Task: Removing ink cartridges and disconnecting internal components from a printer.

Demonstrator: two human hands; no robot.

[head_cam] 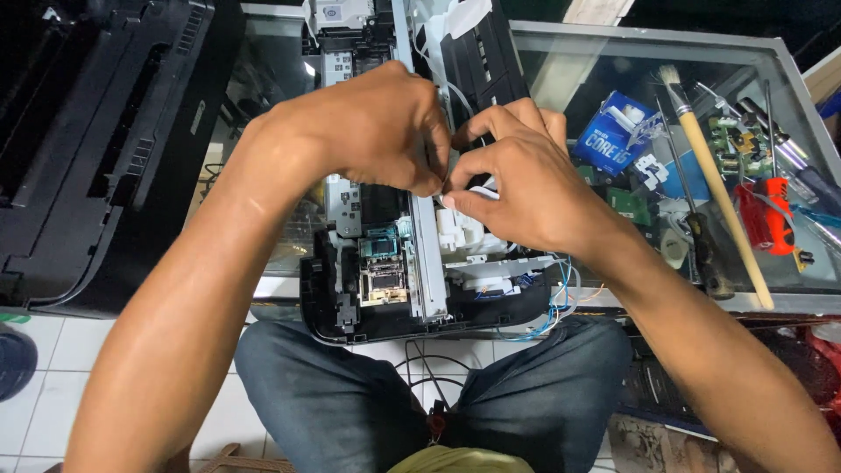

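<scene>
We hold our left hand [372,123] and right hand [517,180] together, fingertips pinching a small part we cannot identify, just above the opened printer [412,271]; a brush [714,175] lies right of the right hand.

1 head-worn camera looks steeply down, close over the opened printer [412,263] on the glass counter [788,175].

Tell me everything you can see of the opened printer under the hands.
The opened printer lies cover off on the glass counter, its near end overhanging above the person's lap. It shows a black plastic base, a grey metal rail running lengthwise, white plastic parts, a small circuit board and loose blue and white wires at its right. The left hand and right hand pinch something small above its middle.
</scene>
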